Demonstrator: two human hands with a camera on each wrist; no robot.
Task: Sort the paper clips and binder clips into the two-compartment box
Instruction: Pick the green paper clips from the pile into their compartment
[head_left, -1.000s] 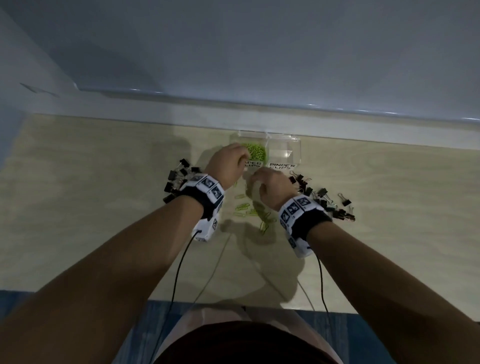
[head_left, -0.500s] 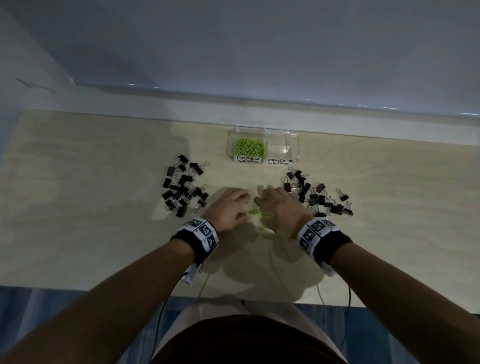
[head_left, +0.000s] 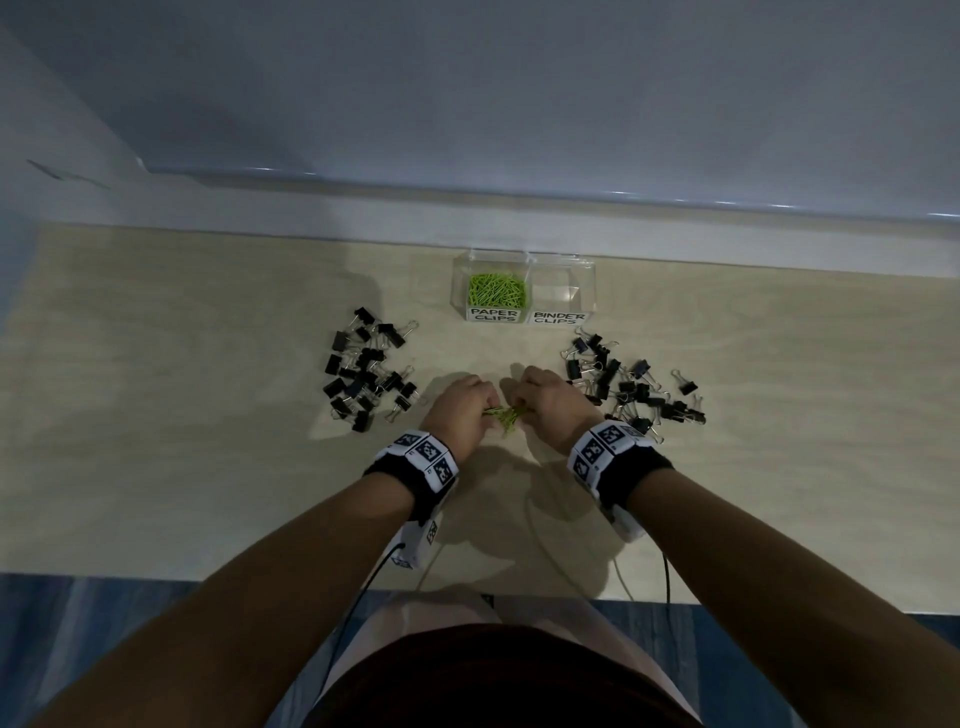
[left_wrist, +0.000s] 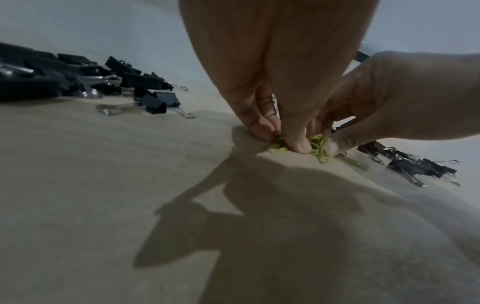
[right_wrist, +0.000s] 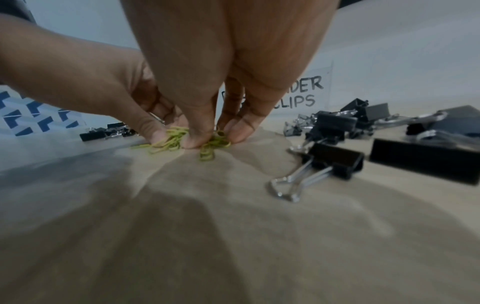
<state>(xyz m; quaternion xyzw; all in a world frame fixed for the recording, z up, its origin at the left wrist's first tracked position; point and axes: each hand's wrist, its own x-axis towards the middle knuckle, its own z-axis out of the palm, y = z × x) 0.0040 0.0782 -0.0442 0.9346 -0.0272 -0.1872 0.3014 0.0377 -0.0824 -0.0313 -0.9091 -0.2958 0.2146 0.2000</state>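
A small heap of green paper clips (head_left: 506, 415) lies on the table between my two hands. My left hand (head_left: 487, 411) pinches the heap from the left, thumb and fingertips (left_wrist: 298, 146) pressed down into the green paper clips (left_wrist: 319, 145). From the right, my right hand (head_left: 523, 408) pinches them too, and its fingertips (right_wrist: 198, 142) dig into the green paper clips (right_wrist: 172, 139). The clear two-compartment box (head_left: 584, 280) stands behind. Its left part, labelled PAPER CLIPS, holds green clips (head_left: 496, 289); its right part, labelled BINDER CLIPS (head_left: 556, 296), looks empty.
One pile of black binder clips (head_left: 369, 376) lies left of my hands and another pile of black binder clips (head_left: 631, 387) lies right of them, close to my right wrist. Cables trail from the wristbands over the table's near edge (head_left: 260, 579). A wall ledge runs behind the box.
Both hands came back from the box toward me, down onto the loose green clips. They then drew closer together, gathering the heap between their fingertips.
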